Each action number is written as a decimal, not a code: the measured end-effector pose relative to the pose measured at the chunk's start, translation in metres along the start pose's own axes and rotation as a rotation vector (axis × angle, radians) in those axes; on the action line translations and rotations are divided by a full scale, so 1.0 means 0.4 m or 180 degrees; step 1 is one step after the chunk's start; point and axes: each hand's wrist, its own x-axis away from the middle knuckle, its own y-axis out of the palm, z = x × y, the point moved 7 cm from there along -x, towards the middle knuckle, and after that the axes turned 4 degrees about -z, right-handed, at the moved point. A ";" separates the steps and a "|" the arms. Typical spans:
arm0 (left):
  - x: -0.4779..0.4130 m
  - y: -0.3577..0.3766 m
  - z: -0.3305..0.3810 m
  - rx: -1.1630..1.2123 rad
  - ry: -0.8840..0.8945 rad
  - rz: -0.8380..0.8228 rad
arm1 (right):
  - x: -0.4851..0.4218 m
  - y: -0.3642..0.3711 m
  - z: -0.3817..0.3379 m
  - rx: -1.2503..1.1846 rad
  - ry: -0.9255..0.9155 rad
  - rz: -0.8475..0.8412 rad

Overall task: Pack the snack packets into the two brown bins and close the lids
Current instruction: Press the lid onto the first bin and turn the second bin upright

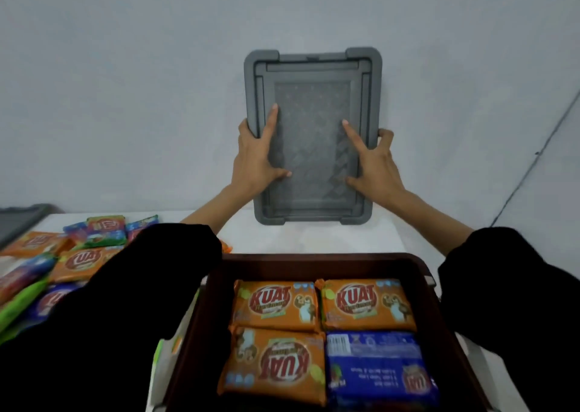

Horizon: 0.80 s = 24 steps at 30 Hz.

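Grey rectangular lid (314,135), textured centre

One lid (314,72), one bin (314,260) with three orange packets (276,305), one blue packet (376,364).

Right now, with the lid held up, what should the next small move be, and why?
Probably bring the grey lid down over the brown bin. The left hand and right hand grip its side edges, and the open bin below already holds four packets.
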 end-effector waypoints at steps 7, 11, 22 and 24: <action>0.070 -0.168 0.093 -0.0155 -0.0095 -0.0233 | 0.066 -0.157 -0.101 -0.0117 -0.0069 -0.0056; 0.148 -0.207 0.119 -0.0247 -0.0191 -0.0543 | 0.144 -0.198 -0.135 -0.0037 -0.0013 -0.0320; 0.443 -0.112 0.072 -0.0249 -0.0649 -0.2139 | 0.459 -0.109 -0.147 -0.0232 0.0634 -0.1378; 0.497 -0.098 0.064 -0.0218 -0.0657 -0.2286 | 0.513 -0.089 -0.152 -0.0178 0.0707 -0.1383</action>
